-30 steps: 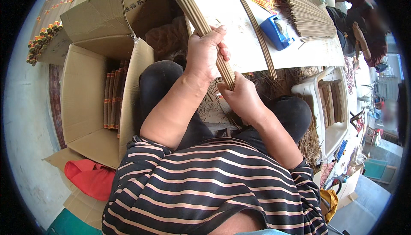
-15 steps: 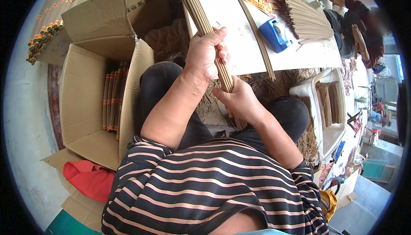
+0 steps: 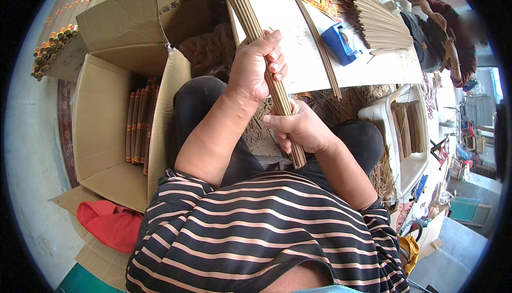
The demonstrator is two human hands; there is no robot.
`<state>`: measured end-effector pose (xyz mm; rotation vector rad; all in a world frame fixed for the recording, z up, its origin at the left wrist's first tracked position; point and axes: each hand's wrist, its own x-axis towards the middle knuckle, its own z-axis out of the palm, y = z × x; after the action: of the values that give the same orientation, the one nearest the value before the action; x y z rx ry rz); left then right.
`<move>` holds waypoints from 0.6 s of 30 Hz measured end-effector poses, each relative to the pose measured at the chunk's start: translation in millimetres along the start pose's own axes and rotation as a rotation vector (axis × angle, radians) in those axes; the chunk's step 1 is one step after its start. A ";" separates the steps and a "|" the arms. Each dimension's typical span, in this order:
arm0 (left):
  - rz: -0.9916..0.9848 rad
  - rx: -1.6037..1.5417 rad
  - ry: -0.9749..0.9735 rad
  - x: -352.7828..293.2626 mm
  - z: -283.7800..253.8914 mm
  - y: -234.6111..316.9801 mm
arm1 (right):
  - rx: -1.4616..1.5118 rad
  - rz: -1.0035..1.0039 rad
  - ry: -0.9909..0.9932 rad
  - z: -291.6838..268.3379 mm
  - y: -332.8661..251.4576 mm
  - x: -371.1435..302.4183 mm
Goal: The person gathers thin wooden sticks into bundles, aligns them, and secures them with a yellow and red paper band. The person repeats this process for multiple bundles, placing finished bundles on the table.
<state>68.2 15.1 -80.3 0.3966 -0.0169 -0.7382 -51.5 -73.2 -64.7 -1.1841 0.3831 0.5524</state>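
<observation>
A bundle of long brown incense sticks (image 3: 246, 13) slants across the middle, its far end over the white table and its near end above my lap. My left hand (image 3: 252, 68) is closed around the bundle's middle, fingers wrapped over the sticks. Lower down, my right hand (image 3: 303, 126) grips the same bundle near its lower end, thumb across the top. A few loose sticks (image 3: 316, 37) lie on the table beside a blue tape dispenser (image 3: 341, 44). Farther right spreads a large pile of incense sticks (image 3: 381, 23).
An open cardboard box (image 3: 101, 133) at my left holds several labelled bundles (image 3: 141, 125). Wrapped bundles (image 3: 56, 37) are stacked at far left. Right of my knee stands a white plastic bin (image 3: 421, 162) with sticks inside. Another person (image 3: 453, 42) works beyond the table's right end.
My right hand has shifted a little on the bundle, and the near end of the sticks now shows below it. My left hand stays almost still. The other person's hands have moved.
</observation>
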 end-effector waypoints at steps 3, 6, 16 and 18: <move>-0.024 -0.041 -0.053 0.1 -1.8 0.5 | -0.015 0.009 -0.026 0.1 -1.9 -1.5; 0.035 0.029 -0.019 0.2 -2.1 -0.2 | -0.266 -0.014 0.131 10.7 -13.0 -2.7; 0.027 0.147 0.115 -4.2 1.1 -13.7 | -0.647 -0.065 0.428 8.6 -4.6 8.2; 0.014 0.134 0.125 -5.0 1.3 -16.5 | -0.776 -0.106 0.476 4.2 -1.0 13.2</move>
<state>53.5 6.9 -84.4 0.5694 0.0488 -0.6989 -40.3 -66.8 -69.9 -2.0877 0.5248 0.3189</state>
